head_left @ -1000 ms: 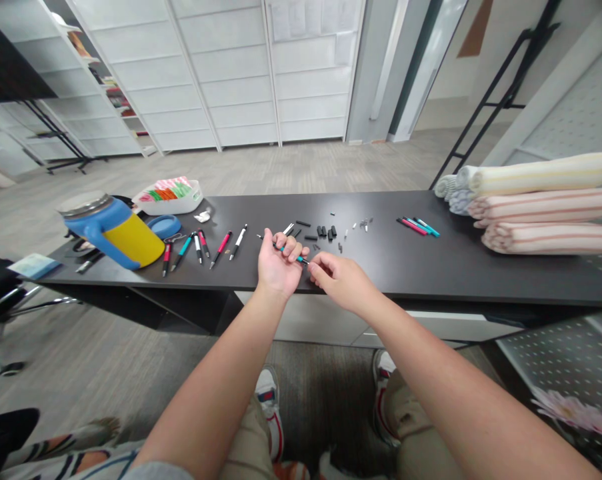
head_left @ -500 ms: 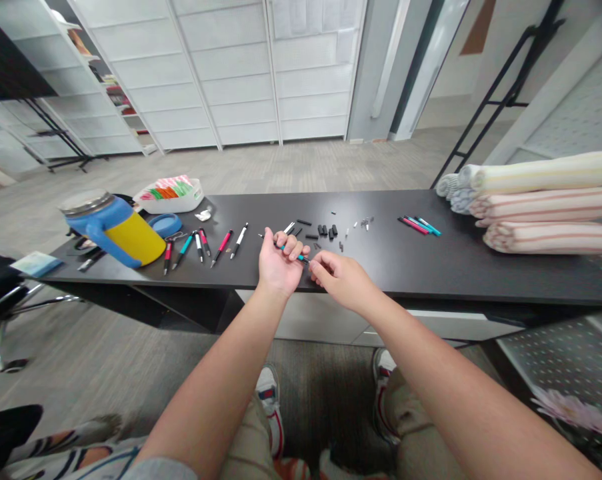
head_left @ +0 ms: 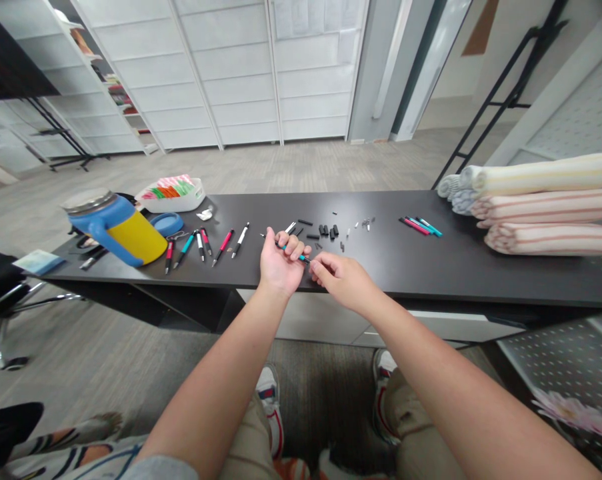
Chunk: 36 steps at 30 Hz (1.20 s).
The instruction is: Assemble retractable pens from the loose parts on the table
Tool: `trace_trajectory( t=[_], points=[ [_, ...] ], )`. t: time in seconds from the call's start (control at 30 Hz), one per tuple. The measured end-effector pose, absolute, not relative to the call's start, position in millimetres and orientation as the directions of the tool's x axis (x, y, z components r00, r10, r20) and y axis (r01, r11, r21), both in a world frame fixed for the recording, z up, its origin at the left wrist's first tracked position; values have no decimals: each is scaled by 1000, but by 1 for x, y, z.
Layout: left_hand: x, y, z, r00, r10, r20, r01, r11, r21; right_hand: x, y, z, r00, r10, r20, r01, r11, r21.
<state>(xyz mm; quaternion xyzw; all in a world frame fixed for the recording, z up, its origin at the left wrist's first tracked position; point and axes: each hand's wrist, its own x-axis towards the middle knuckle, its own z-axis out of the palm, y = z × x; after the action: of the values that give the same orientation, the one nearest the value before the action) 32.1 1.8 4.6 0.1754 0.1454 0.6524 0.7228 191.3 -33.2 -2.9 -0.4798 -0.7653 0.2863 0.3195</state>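
Note:
Palm up over the front of the dark desk, my left hand (head_left: 281, 270) curls its fingers round a teal pen (head_left: 302, 257). The pen's thin tip sticks out on the left, near the thumb. At its dark right end, my right hand (head_left: 341, 279) is closed in a pinch; what lies between those fingertips is mostly hidden. Just beyond the hands lie several black grips (head_left: 329, 231), small springs (head_left: 365, 224) and other little pen parts. To the left are several whole pens, among them a red pen (head_left: 223, 248) and a white pen (head_left: 241, 240).
On the left of the desk (head_left: 411, 267) stand a blue and yellow mug (head_left: 131, 233), a blue lid (head_left: 167, 224) and a white basket (head_left: 195, 195) of colourful packets. Pink and teal barrels (head_left: 421, 226) lie to the right, before rolled striped cloths (head_left: 551, 203).
Both hands keep the same hold on the teal pen. The whole view has shifted very slightly; nothing on the desk has visibly moved.

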Motion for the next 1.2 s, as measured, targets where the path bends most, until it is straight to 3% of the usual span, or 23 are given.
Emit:
trace_trajectory(
  t=[0.23, 0.43, 0.67, 1.2],
  points=[
    [33, 3, 3, 83, 997, -5, -905, 78, 418, 192, -33, -5, -340, 920, 195, 501, 353, -790],
    [38, 2, 3, 27, 998, -52, -915, 45, 401, 186, -38, 0, -288, 922, 257, 572, 381, -727],
    [43, 2, 5, -4, 996, -89, -926, 30, 375, 186, -36, -1, -278, 927, 252, 568, 370, -735],
    [40, 3, 3, 39, 998, -54, -921, 57, 386, 191, -33, -3, -333, 925, 183, 563, 351, -749]
  ],
)
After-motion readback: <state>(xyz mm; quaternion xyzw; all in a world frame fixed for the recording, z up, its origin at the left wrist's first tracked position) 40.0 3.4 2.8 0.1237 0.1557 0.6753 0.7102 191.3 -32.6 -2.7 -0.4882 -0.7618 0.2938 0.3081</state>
